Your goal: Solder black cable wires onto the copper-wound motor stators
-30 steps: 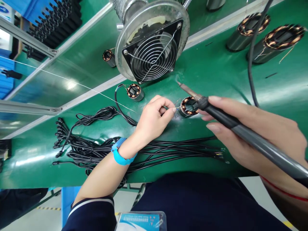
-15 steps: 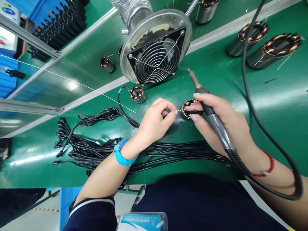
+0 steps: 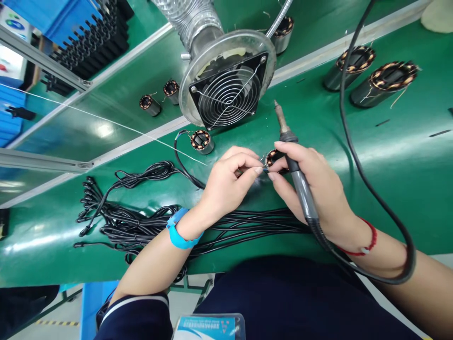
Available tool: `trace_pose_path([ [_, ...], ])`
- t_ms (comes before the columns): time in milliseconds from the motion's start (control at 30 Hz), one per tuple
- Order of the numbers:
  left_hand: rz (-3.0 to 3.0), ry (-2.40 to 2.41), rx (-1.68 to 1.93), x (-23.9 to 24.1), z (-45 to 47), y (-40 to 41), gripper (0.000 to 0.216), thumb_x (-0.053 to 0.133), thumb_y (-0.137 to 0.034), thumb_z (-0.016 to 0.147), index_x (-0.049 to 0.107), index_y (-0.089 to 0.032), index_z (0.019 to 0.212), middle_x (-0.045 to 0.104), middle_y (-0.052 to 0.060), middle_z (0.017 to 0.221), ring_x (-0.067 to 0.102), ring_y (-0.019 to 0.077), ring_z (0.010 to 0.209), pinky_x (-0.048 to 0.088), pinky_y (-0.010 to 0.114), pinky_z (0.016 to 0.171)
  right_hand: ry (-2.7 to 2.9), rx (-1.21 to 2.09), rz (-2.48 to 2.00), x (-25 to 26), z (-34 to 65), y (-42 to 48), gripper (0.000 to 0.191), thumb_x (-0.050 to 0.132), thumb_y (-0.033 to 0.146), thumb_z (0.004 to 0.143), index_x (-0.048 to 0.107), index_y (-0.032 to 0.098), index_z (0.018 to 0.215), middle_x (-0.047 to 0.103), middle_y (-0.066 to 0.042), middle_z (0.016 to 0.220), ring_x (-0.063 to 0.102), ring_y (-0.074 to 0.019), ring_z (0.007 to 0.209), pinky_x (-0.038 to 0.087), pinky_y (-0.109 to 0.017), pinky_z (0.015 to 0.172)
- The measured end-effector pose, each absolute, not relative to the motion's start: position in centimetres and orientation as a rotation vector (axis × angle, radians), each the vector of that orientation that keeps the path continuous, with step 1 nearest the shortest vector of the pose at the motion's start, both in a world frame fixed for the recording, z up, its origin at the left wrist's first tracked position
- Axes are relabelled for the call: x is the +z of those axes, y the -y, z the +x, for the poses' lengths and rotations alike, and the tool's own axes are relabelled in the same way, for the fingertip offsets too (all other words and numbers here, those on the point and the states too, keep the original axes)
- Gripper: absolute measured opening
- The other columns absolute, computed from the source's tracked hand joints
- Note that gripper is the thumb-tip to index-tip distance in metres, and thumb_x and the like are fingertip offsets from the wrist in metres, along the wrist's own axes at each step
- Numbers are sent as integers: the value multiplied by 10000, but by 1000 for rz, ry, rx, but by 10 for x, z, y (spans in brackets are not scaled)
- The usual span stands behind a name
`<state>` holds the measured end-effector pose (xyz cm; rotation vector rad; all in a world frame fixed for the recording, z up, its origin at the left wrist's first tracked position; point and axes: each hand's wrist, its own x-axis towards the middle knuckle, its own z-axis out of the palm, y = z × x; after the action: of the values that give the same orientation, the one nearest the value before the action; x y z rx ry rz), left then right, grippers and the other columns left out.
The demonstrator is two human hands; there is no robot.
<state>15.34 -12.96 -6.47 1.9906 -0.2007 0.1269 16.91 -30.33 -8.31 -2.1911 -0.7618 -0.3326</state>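
My right hand is closed around a soldering iron, whose tip points up and away toward the fan. Its thumb and a fingertip reach past the handle to a motor stator with copper windings, partly hidden by the fingers. Beside that stator, my left hand is closed in a pinch on thin wire ends at the stator's left edge. A black cable runs under the left hand from the left. Where exactly the wires meet is too small to make out.
A round fume extractor fan hangs just beyond the hands. Another stator stands left of it, and two larger ones stand at right. Bundled black cables lie in front. The iron's cord loops at right.
My right hand with the soldering iron has shifted left, closer to my left hand, and the iron stands more upright. The left hand keeps its pinch. The view has moved slightly.
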Motion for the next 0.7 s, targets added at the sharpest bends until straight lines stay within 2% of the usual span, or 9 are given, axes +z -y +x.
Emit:
trace_pose_path([
  [167,2238,450,307,-67,148,129,87,628,-102,857,669,-176,836,657,41,952,622,130,907,523,272,802,678,-287,-2042,-83,169,300,519,587,166,853,461,293,1340,674,13,864,634,-193,897,523,-379,859],
  [300,2312,545,355,-70,147,129,110,605,-75,857,637,-164,912,632,59,965,601,139,921,511,279,819,611,-250,-1987,-84,173,297,483,583,155,843,503,260,1308,675,-6,923,651,-176,924,535,-341,869],
  [500,2250,370,261,-69,150,131,167,585,-2,799,600,-160,747,594,16,814,566,117,805,481,245,728,766,-161,-2039,-84,181,313,463,556,168,851,505,260,1302,691,-11,942,668,-211,957,514,-398,905],
  [600,2188,197,122,-67,153,132,166,597,-8,776,603,-159,707,584,-4,778,541,99,732,457,233,675,906,-175,-2117,-83,186,322,459,545,163,852,503,254,1300,703,-25,949,666,-236,929,522,-406,817],
  [700,2094,48,26,-67,155,132,148,608,-27,758,612,-157,687,575,-16,763,507,77,650,431,219,612,966,-206,-2155,-80,191,320,368,526,193,888,535,242,1253,706,-39,952,669,-230,869,528,-391,770],
])
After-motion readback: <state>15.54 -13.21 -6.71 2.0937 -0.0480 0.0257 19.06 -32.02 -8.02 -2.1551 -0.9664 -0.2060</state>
